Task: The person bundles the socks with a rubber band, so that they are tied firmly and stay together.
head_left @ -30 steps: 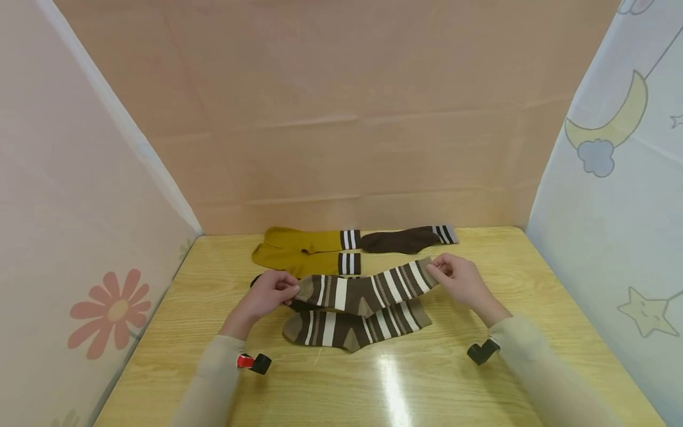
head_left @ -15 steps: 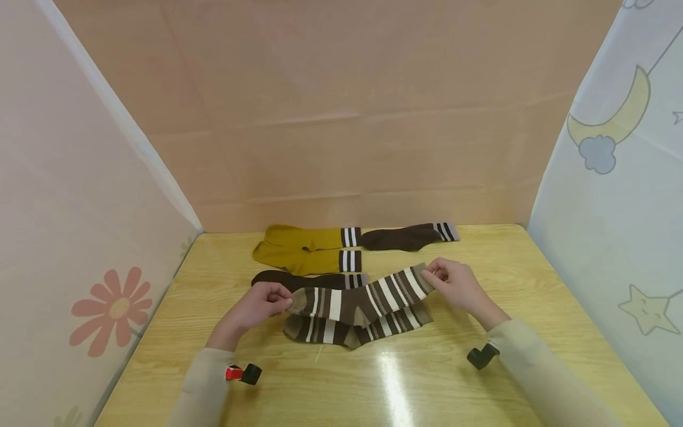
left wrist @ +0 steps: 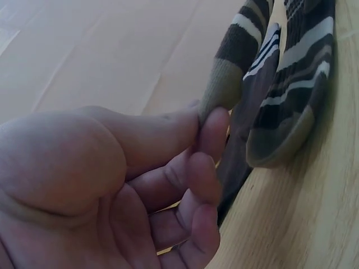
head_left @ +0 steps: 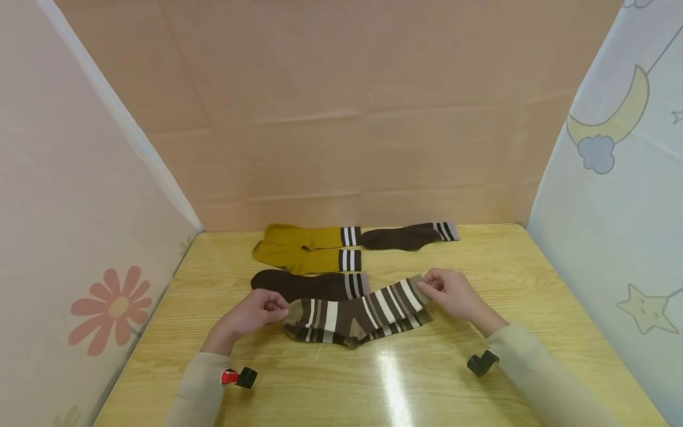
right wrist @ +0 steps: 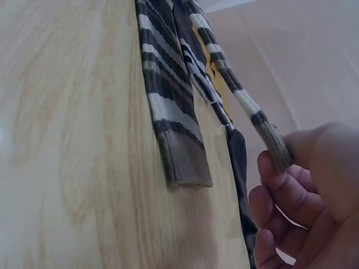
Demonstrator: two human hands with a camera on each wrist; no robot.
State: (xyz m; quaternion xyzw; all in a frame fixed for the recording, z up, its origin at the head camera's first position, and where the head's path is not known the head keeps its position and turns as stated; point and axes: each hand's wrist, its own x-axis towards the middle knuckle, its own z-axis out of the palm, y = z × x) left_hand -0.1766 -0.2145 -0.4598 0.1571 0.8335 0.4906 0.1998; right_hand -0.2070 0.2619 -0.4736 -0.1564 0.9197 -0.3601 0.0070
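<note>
A brown, white and tan striped sock [head_left: 344, 314] is stretched between my two hands, a little above the table. My left hand [head_left: 258, 313] pinches its tan toe between thumb and forefinger. At the other end, my right hand [head_left: 450, 292] pinches the tan cuff. Beneath it lies a matching striped sock [right wrist: 171, 106] flat on the wood, mostly covered in the head view; its tan toe [left wrist: 280, 140] shows in the left wrist view. Just behind, a dark brown sock [head_left: 304, 286] with a striped grey cuff lies flat.
Two mustard socks [head_left: 299, 259] with black-and-white cuffs lie side by side farther back. Another dark brown sock [head_left: 400, 237] is to their right, near the back wall [head_left: 363, 148]. Fabric walls enclose the wooden table [head_left: 341, 385] on the left and right.
Both hands have moved the held striped sock toward me and lower, so it now covers most of the matching one. The dark brown sock behind has come into fuller view.
</note>
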